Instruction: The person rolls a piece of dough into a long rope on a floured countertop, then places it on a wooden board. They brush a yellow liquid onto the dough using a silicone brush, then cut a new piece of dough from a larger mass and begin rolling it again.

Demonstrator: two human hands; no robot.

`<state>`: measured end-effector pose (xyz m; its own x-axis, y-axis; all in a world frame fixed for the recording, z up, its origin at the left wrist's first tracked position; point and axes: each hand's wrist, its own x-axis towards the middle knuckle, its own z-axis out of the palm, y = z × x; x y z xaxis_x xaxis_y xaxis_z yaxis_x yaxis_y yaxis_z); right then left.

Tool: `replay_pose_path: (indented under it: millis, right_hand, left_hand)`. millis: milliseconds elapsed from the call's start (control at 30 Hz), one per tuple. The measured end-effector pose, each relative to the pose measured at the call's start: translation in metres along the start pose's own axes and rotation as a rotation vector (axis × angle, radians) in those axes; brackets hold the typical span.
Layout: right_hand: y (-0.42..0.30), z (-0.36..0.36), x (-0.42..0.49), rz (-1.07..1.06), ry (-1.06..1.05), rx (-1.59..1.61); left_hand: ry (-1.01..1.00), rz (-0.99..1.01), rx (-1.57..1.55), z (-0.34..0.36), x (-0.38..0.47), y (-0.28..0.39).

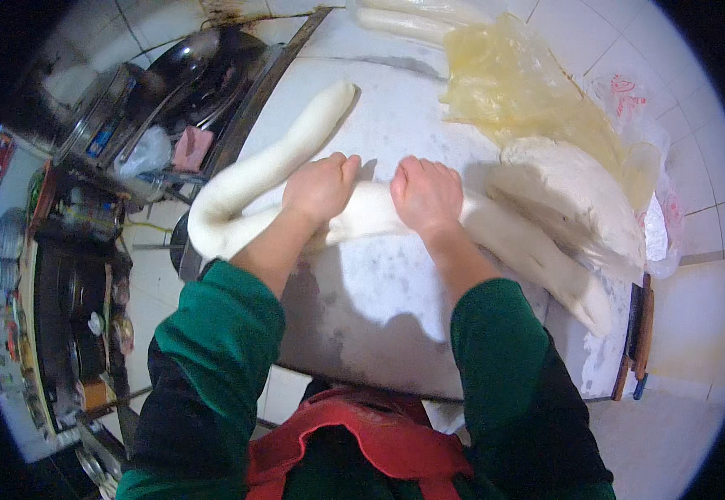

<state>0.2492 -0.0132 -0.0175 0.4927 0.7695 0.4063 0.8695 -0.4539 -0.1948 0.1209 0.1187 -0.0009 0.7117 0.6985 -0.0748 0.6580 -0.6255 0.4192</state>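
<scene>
A long, thick rope of pale dough [369, 215] lies across the white work table [394, 287]. Its left part bends back and runs up towards the far side; its right part slants down to the right edge. My left hand [322, 187] is curled on the dough left of the middle. My right hand [428, 190] grips the same rope a short way to the right, knuckles up. A stretch of dough shows between the two hands. A large mound of dough [575, 194] rests at the right, beside the rope.
Yellowish plastic sheeting [506, 81] partly covers the mound's far side. More dough rolls [400, 25] lie at the far edge. Wooden-handled tools [644, 325] stand at the table's right edge. A wok [197, 62] and a pink cloth [192, 149] are beyond the left edge.
</scene>
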Motion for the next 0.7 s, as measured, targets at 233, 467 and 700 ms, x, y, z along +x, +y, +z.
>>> replay_pose_path:
  millis: [233,467,700]
  right_hand:
    - [-0.008,-0.091,-0.093,-0.314,0.113,0.203]
    - [0.124,-0.095,-0.048,0.403,-0.411,0.222]
    - [0.131,-0.069,-0.044,0.416,-0.517,-0.073]
  left_hand:
    - [0.410,0.339,0.174,-0.003,-0.134,0.037]
    - [0.523,0.290,0.297,0.052,-0.074,-0.008]
    - [0.371,0.235,0.194,0.025,0.001,0.009]
